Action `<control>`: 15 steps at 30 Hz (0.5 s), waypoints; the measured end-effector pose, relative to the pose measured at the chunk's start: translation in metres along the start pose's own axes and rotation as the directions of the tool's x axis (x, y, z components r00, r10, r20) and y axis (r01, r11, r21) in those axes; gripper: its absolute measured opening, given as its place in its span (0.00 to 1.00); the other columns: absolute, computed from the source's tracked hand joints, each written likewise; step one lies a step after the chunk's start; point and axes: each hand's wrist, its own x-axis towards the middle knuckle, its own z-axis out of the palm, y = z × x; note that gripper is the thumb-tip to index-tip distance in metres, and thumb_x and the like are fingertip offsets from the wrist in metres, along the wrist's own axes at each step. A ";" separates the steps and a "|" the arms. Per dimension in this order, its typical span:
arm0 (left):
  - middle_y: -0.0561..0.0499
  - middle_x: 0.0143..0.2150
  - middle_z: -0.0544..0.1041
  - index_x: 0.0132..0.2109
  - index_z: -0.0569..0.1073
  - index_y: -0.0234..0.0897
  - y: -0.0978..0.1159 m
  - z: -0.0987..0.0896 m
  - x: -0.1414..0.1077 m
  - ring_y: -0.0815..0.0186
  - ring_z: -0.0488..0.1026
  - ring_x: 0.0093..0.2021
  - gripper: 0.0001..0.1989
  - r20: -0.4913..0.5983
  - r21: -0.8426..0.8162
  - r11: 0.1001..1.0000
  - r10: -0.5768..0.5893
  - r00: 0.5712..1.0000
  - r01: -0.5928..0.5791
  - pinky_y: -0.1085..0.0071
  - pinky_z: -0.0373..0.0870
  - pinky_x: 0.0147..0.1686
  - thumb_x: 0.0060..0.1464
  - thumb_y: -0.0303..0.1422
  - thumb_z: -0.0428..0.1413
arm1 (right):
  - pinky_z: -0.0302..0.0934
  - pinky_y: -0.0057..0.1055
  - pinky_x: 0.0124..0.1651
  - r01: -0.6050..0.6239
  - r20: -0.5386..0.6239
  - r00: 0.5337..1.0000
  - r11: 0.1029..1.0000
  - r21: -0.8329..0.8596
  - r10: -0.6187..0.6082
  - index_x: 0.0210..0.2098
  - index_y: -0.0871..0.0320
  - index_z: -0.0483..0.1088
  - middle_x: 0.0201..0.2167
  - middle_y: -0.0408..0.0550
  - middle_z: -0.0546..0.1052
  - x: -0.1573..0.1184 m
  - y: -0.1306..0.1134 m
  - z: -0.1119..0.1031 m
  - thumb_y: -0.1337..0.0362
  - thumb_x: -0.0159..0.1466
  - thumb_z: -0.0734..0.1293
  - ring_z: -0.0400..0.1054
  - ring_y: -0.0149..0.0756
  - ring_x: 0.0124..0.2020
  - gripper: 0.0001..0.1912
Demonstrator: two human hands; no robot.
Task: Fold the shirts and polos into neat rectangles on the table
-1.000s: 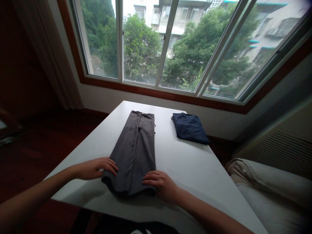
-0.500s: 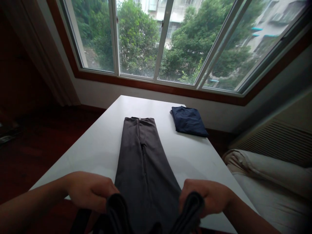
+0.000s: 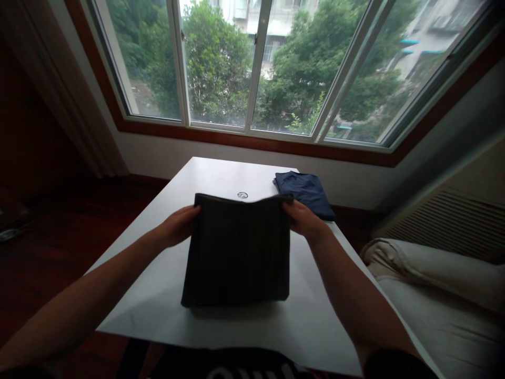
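A pair of dark grey trousers, folded over into a squarish shape, is held at its two far corners above the white table. My left hand grips the far left corner, fingers closed with part of them behind the cloth. At the far right corner my right hand pinches the fabric, the thumb on the near side. The near folded edge hangs low over the tabletop, casting a shadow. Just behind my right hand lies a folded navy garment.
A small round mark or sticker shows on the table beyond the trousers. Windows line the far wall. Pale padded bedding sits at the right, and a curtain hangs at the left.
Both hands have moved forward and up the table, carrying the trouser leg ends towards the waist. The trousers went from lying lengthwise to doubled over.
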 end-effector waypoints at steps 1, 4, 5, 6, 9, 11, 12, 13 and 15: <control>0.42 0.41 0.83 0.53 0.78 0.33 -0.003 -0.005 0.023 0.54 0.83 0.43 0.19 -0.113 0.016 1.000 0.001 0.994 0.001 0.62 0.81 0.44 0.62 0.42 0.62 | 0.73 0.32 0.42 0.007 -0.073 0.997 1.000 -0.003 -0.008 0.44 0.58 0.76 0.33 0.49 0.80 0.026 0.008 -0.003 0.43 0.66 0.71 0.75 0.37 0.35 0.23; 0.44 0.39 0.83 0.54 0.76 0.33 -0.022 -0.019 0.082 0.58 0.82 0.39 0.18 -0.407 0.127 0.988 -0.026 0.913 0.085 0.66 0.81 0.39 0.62 0.40 0.61 | 0.73 0.33 0.41 -0.123 -0.269 0.959 0.987 -0.105 0.091 0.47 0.59 0.74 0.34 0.50 0.80 0.093 0.042 -0.013 0.46 0.70 0.67 0.75 0.38 0.35 0.22; 0.45 0.39 0.83 0.55 0.76 0.33 -0.033 -0.024 0.095 0.59 0.82 0.38 0.17 -0.482 0.196 0.969 -0.040 0.875 0.152 0.67 0.80 0.39 0.63 0.37 0.60 | 0.72 0.33 0.41 -0.215 -0.332 0.931 0.962 -0.170 0.149 0.50 0.59 0.74 0.36 0.50 0.81 0.108 0.055 -0.016 0.47 0.71 0.65 0.75 0.38 0.36 0.21; 0.45 0.39 0.83 0.57 0.75 0.32 -0.044 -0.030 0.104 0.60 0.82 0.37 0.17 -0.534 0.261 0.943 -0.036 0.845 0.205 0.68 0.80 0.38 0.63 0.34 0.59 | 0.72 0.33 0.40 -0.323 -0.389 0.897 0.912 -0.253 0.210 0.52 0.58 0.73 0.38 0.50 0.81 0.118 0.070 -0.018 0.50 0.72 0.65 0.75 0.37 0.36 0.19; 0.44 0.44 0.83 0.65 0.68 0.32 -0.076 -0.047 0.114 0.58 0.82 0.40 0.27 -0.595 0.359 0.897 0.006 0.804 0.259 0.64 0.80 0.42 0.59 0.25 0.58 | 0.72 0.36 0.44 -0.542 -0.570 0.786 0.712 -0.447 0.241 0.60 0.59 0.70 0.42 0.52 0.80 0.125 0.109 -0.024 0.58 0.71 0.65 0.75 0.40 0.39 0.20; 0.44 0.50 0.82 0.68 0.66 0.36 -0.090 -0.058 0.114 0.57 0.81 0.47 0.32 -0.594 0.517 0.817 0.127 0.794 0.255 0.61 0.77 0.51 0.57 0.24 0.58 | 0.70 0.37 0.49 -0.541 -0.604 0.776 0.680 -0.494 0.179 0.63 0.58 0.67 0.44 0.51 0.80 0.121 0.128 -0.026 0.64 0.69 0.65 0.75 0.41 0.44 0.23; 0.44 0.53 0.81 0.69 0.66 0.37 -0.095 -0.063 0.115 0.56 0.80 0.51 0.32 -0.575 0.615 0.748 0.208 0.791 0.250 0.60 0.75 0.55 0.58 0.24 0.58 | 0.69 0.37 0.52 -0.514 -0.595 0.791 0.677 -0.526 0.138 0.64 0.56 0.67 0.44 0.50 0.80 0.119 0.135 -0.026 0.66 0.68 0.65 0.74 0.41 0.45 0.24; 0.44 0.56 0.80 0.69 0.66 0.38 -0.098 -0.067 0.117 0.56 0.78 0.55 0.32 -0.544 0.703 0.669 0.287 0.789 0.241 0.60 0.72 0.59 0.59 0.25 0.57 | 0.67 0.36 0.54 -0.482 -0.582 0.808 0.666 -0.569 0.087 0.64 0.54 0.68 0.44 0.48 0.80 0.119 0.141 -0.027 0.68 0.67 0.64 0.74 0.41 0.46 0.25; 0.45 0.61 0.77 0.70 0.66 0.40 -0.103 -0.074 0.122 0.55 0.75 0.59 0.31 -0.473 0.809 0.550 0.403 0.783 0.206 0.60 0.69 0.63 0.61 0.27 0.56 | 0.66 0.36 0.55 -0.417 -0.563 0.826 0.632 -0.653 -0.037 0.63 0.52 0.69 0.43 0.46 0.80 0.120 0.149 -0.029 0.68 0.67 0.63 0.74 0.41 0.46 0.25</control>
